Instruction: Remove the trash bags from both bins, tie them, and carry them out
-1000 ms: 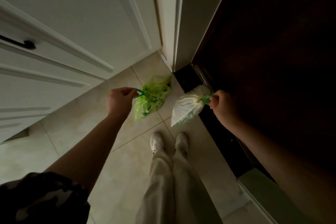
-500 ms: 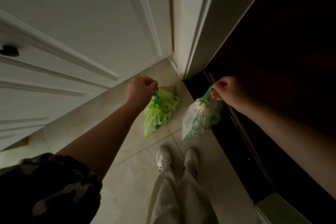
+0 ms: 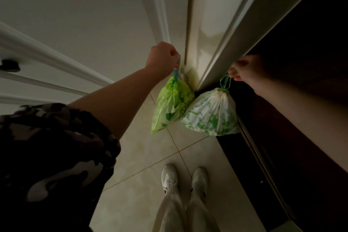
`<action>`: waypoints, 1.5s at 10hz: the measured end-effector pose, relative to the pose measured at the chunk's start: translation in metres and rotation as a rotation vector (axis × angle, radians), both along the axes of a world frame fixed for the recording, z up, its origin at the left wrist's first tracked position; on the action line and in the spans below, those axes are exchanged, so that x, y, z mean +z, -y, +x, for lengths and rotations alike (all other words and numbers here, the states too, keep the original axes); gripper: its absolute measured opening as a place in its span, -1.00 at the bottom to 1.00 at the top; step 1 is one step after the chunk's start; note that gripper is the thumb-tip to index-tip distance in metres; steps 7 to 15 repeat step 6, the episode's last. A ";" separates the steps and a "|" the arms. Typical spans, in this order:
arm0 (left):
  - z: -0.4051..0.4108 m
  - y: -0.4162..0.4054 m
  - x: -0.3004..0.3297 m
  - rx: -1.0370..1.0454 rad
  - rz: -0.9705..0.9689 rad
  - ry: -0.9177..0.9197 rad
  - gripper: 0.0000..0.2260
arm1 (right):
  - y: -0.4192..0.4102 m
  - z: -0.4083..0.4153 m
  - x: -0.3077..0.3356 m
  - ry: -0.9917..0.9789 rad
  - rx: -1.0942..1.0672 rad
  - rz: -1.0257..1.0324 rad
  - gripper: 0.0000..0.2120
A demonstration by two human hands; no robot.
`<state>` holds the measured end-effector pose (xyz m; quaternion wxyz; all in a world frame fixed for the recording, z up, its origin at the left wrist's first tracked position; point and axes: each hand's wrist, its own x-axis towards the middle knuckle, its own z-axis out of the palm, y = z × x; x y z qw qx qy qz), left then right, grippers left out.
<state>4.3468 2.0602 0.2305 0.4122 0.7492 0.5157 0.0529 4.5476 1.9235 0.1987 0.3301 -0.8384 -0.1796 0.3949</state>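
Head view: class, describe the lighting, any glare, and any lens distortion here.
Head view: dim overall; the right side beyond the right hand is nearly black; soft glare on the white door frame; wide-angle bending splays the frame's straight edges; both bags, green and white, stay readable.

The left hand (image 3: 162, 56) holds one bag (image 3: 172, 104) by its string, and the right hand (image 3: 244, 68) holds the other bag (image 3: 211, 114) to the right of it. The two bags hang side by side and touch, above the tiled floor (image 3: 150, 156). Behind them stands the door frame (image 3: 212, 24). The shoes (image 3: 185, 180) are nearer, below the bags.
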 end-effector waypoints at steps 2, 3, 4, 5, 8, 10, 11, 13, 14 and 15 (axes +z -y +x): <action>0.007 -0.002 -0.011 0.077 0.051 0.052 -0.84 | -0.006 0.018 -0.002 0.084 -0.072 0.032 -0.74; 0.000 0.009 -0.024 0.011 0.077 -0.019 -0.84 | -0.001 0.019 -0.008 0.137 -0.001 -0.007 -0.87; -0.006 0.011 -0.034 -0.032 0.092 -0.066 -0.82 | 0.005 0.019 -0.019 0.171 0.055 -0.067 -0.83; -0.009 0.007 -0.041 -0.050 0.124 -0.091 -0.79 | 0.009 0.014 -0.015 0.183 0.094 -0.072 -0.85; -0.011 0.004 -0.041 -0.059 0.108 -0.122 -0.72 | 0.015 0.013 -0.013 0.270 0.161 -0.092 -0.92; -0.011 0.004 -0.041 -0.059 0.108 -0.122 -0.72 | 0.015 0.013 -0.013 0.270 0.161 -0.092 -0.92; -0.011 0.004 -0.041 -0.059 0.108 -0.122 -0.72 | 0.015 0.013 -0.013 0.270 0.161 -0.092 -0.92; -0.011 0.004 -0.041 -0.059 0.108 -0.122 -0.72 | 0.015 0.013 -0.013 0.270 0.161 -0.092 -0.92; -0.011 0.004 -0.041 -0.059 0.108 -0.122 -0.72 | 0.015 0.013 -0.013 0.270 0.161 -0.092 -0.92; -0.011 0.004 -0.041 -0.059 0.108 -0.122 -0.72 | 0.015 0.013 -0.013 0.270 0.161 -0.092 -0.92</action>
